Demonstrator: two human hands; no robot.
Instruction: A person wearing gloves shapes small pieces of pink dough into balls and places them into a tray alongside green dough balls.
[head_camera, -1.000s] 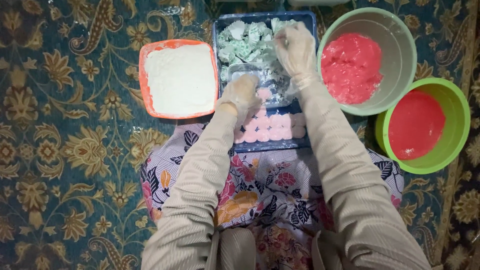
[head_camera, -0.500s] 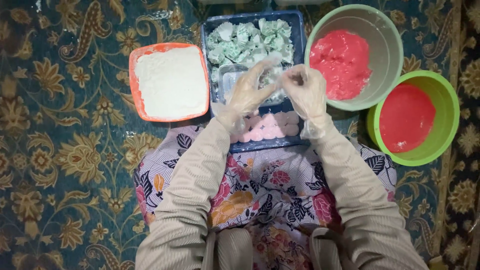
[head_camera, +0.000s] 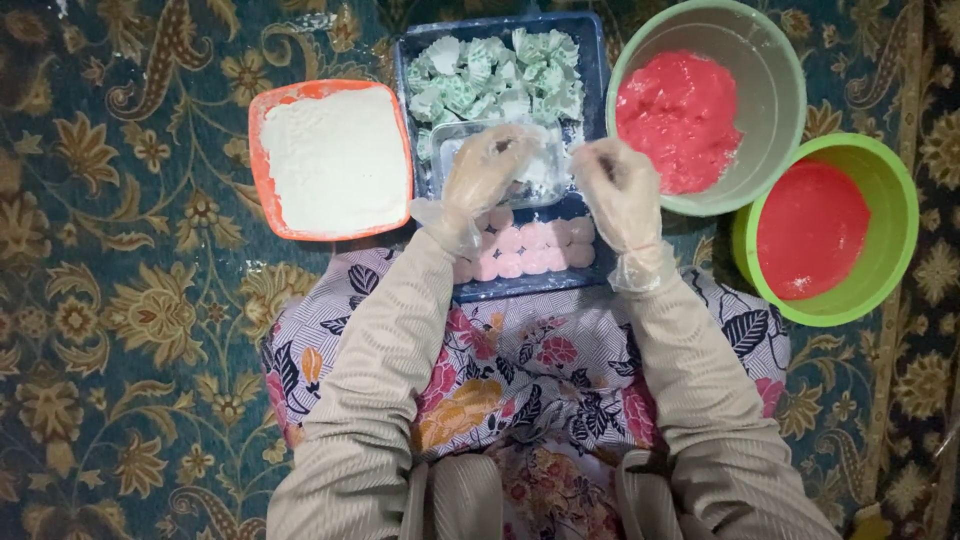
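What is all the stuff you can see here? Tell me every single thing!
Tray: one, dark blue, top middle.
Green-white pieces: many, tray's far end.
Pink balls: about a dozen, tray's near end.
Clear tub: one, inside tray.
Orange dish: one, white powder, left.
Pale green bowl: one, pink dough, right.
Bright green bowl: one, red mix, far right.
Carpet: patterned, teal-gold.
Left hand: gloved, over tub.
Right hand: gloved, over tray.

The right gloved hand (head_camera: 620, 190) is drawing back from the blue rectangular plastic tray's (head_camera: 590, 60) far end, nearing the left gloved hand (head_camera: 490, 175).
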